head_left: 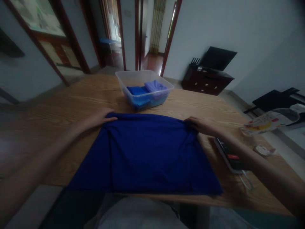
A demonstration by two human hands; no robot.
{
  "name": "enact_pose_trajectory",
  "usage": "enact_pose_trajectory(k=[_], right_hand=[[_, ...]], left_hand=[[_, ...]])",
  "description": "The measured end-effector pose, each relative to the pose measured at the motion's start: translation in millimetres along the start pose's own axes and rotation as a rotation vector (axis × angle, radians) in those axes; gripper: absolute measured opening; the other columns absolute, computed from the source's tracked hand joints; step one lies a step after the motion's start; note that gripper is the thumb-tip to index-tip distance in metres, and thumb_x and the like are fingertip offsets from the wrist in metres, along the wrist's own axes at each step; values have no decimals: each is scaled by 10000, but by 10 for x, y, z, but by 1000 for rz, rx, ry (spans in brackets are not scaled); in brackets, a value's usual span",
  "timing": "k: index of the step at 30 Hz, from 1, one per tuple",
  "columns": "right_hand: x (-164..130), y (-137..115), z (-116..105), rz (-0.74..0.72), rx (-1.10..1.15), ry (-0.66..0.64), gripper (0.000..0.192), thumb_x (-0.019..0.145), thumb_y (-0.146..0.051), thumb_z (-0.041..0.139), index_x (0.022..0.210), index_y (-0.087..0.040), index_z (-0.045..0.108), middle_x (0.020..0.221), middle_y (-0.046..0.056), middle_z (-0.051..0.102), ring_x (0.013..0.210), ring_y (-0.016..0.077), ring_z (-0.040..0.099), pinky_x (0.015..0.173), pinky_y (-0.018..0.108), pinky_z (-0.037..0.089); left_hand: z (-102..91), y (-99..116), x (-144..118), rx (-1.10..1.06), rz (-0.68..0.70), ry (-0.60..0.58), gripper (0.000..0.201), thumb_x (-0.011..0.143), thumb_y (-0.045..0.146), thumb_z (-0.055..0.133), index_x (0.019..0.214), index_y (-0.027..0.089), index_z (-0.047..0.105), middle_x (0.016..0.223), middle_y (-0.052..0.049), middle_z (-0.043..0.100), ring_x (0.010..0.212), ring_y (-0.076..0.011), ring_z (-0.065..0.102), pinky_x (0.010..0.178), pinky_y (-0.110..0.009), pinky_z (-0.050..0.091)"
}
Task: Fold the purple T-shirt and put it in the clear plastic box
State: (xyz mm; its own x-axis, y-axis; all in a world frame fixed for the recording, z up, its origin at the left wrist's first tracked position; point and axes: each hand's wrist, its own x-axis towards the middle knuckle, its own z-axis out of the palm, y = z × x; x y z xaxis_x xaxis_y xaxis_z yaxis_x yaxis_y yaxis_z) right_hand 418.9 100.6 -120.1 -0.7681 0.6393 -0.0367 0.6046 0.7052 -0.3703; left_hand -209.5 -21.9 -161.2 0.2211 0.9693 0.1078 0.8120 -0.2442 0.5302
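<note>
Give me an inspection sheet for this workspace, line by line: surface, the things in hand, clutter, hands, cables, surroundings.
Surface: wooden table, grain visible, dimly lit.
Things in hand: dark blue cloth spread flat, near edge hanging over the table's front; clear plastic bin behind it holds folded blue cloths.
Clutter: phone beside the cloth under the right forearm; printed packet and a small wrapper at the right edge.
Hands: left hand on the cloth's far left corner; right hand on its far right corner, fingers gripping the fabric.
Cables: thin cord near the phone.
Surroundings: dark cabinet by the wall, open doorways behind.
</note>
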Motion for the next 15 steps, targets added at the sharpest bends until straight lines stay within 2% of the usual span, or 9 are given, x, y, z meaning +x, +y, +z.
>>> enact_pose_trajectory(k=[3,6,9,11,15], right_hand=[[79,175,-77,57,59,-27,441,1081,-522,477,1253,-212,740,1218,131,784,1091,285,738,982,444,611],[139,383,-76,127,92,-12,608,1062,-695,406,1013,-195,747,1004,136,797,913,277,733,856,419,616],[122,515,-52,189,81,45,687,1024,-774,370,929,-194,725,909,149,772,840,289,713,813,444,606],[73,523,-61,211,65,82,680,1015,-778,386,970,-199,741,957,157,776,890,313,723,861,473,603],[-19,345,-102,192,76,105,611,1038,-735,446,1287,-257,735,1331,141,737,1223,339,696,1068,476,560]], left_hand=[[-40,-24,-43,-68,-37,-43,516,932,747,656,1080,268,779,1109,-83,788,1017,-320,723,972,-451,578],[-76,-67,-96,-100,-45,-32,512,964,729,629,1120,263,775,1153,-74,785,1065,-314,714,1028,-454,565],[-68,-134,-128,-74,-30,-3,528,995,724,591,1132,247,768,1178,-85,773,1118,-319,696,1080,-463,538],[-45,-169,-133,-45,-20,18,554,1007,735,563,1147,237,762,1190,-94,763,1140,-320,684,1101,-473,521],[-18,-134,-98,-7,-35,43,602,988,767,577,1149,215,757,1185,-111,754,1120,-320,685,1076,-469,525]])
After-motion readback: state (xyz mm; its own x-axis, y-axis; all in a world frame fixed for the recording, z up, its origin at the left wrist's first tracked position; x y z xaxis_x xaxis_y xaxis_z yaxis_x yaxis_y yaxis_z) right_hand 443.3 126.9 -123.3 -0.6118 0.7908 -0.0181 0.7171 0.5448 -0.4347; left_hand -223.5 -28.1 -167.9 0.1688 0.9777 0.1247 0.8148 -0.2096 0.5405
